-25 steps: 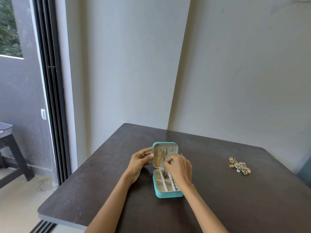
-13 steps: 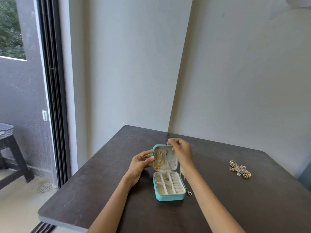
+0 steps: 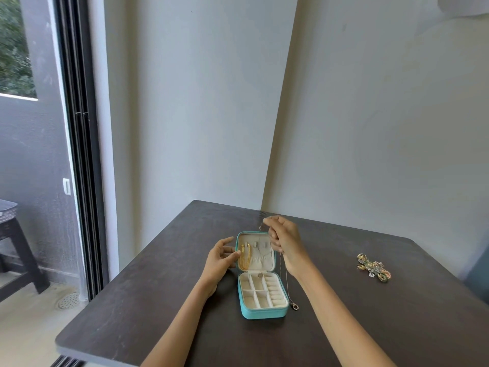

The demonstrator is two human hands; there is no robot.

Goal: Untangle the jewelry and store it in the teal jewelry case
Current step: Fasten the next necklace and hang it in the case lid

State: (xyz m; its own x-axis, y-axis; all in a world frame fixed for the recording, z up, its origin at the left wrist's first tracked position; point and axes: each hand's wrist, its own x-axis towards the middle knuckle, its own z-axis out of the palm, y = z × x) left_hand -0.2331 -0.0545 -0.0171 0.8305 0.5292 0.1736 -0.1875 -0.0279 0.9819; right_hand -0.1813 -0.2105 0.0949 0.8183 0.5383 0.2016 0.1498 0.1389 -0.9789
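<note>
The teal jewelry case (image 3: 264, 312) stands open on the dark table, its lid upright. A gold chain (image 3: 245, 256) hangs on the left side of the lid's cream lining. My left hand (image 3: 221, 259) touches the lid's left edge with relaxed fingers. My right hand (image 3: 284, 241) is raised beside the lid's top right corner and pinches a thin silver necklace (image 3: 287, 282). That chain drops past the case's right side, and its small ring pendant (image 3: 294, 306) lies on the table. A small silver piece (image 3: 260, 274) sits at the back of the tray compartments.
A tangled cluster of gold and green jewelry (image 3: 373, 267) lies on the table (image 3: 148, 308) at the right. Walls meet in a corner just behind the table. A sliding door frame (image 3: 79, 154) and a dark stool (image 3: 16, 247) are at the left.
My right hand has lifted from the case's tray to the lid's top right corner, drawing the silver necklace up so it hangs down the case's right side. The left hand stays at the lid.
</note>
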